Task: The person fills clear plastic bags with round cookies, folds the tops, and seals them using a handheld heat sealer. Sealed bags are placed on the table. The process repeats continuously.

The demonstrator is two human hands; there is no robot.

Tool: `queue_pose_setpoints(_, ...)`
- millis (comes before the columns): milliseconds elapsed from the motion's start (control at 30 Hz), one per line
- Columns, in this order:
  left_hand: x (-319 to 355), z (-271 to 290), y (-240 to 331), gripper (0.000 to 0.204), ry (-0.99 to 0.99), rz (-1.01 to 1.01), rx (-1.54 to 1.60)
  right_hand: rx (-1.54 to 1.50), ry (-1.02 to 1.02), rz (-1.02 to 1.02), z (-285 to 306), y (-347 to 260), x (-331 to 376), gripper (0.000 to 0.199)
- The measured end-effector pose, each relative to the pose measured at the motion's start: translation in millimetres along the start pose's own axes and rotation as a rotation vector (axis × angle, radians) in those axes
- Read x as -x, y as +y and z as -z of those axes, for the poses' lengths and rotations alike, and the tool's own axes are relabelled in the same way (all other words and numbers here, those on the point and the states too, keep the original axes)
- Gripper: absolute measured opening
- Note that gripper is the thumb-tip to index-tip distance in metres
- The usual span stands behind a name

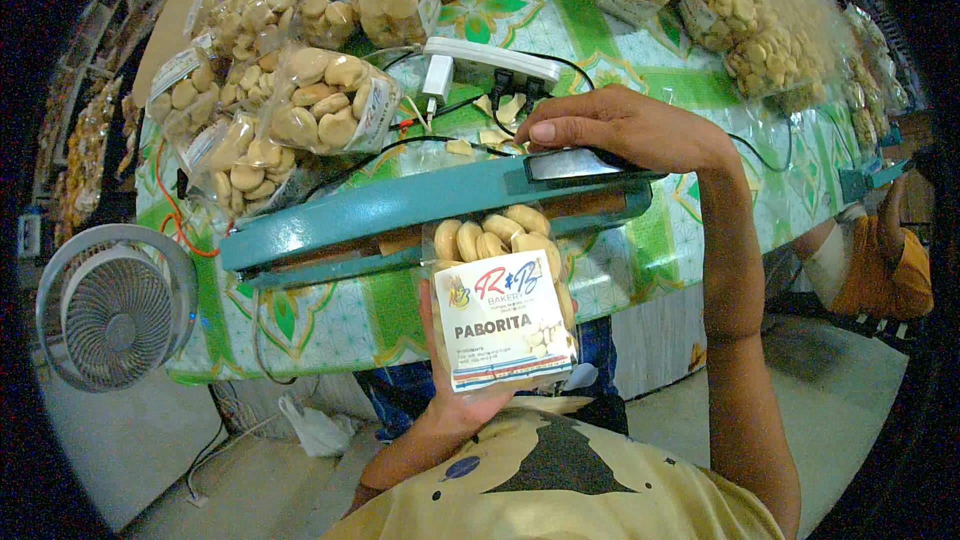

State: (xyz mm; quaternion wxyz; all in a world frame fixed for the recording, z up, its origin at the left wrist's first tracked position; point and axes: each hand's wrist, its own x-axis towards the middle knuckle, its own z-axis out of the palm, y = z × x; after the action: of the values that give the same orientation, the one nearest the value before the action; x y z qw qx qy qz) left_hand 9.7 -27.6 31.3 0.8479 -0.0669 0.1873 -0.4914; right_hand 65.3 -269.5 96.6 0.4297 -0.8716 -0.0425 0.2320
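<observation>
My left hand (466, 410) holds a clear plastic bag of round cookies (505, 300) from behind and below, its fingers mostly hidden. A white printed label covers the bag's front. The bag's top end meets the front side of a teal heat sealer (400, 210); whether it lies between the jaws I cannot tell. My right hand (610, 130) is closed over the dark and silver handle at the sealer's right end, pressing from above with the thumb along the near side. The sealer's arm is down, close to its base.
Filled cookie bags (335, 105) crowd the table's left and far side, with more bags (770, 40) at far right. A white power strip (495, 60) with plugs and cables lies behind the sealer. A round fan (115, 305) stands left. Another person (870, 260) sits at right.
</observation>
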Motion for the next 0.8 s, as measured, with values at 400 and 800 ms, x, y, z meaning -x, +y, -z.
queue_pose_setpoints(400, 7, -9, -9, 0.050, 0.255, -0.114, -0.306, 0.018, -0.047, 0.038, 4, -5, 1, 0.046)
queue_pose_setpoints(800, 15, 14, 1, 0.053, 0.188, -0.043, -0.261, 0.026, -0.046, 0.018, 2, -5, 1, 0.047)
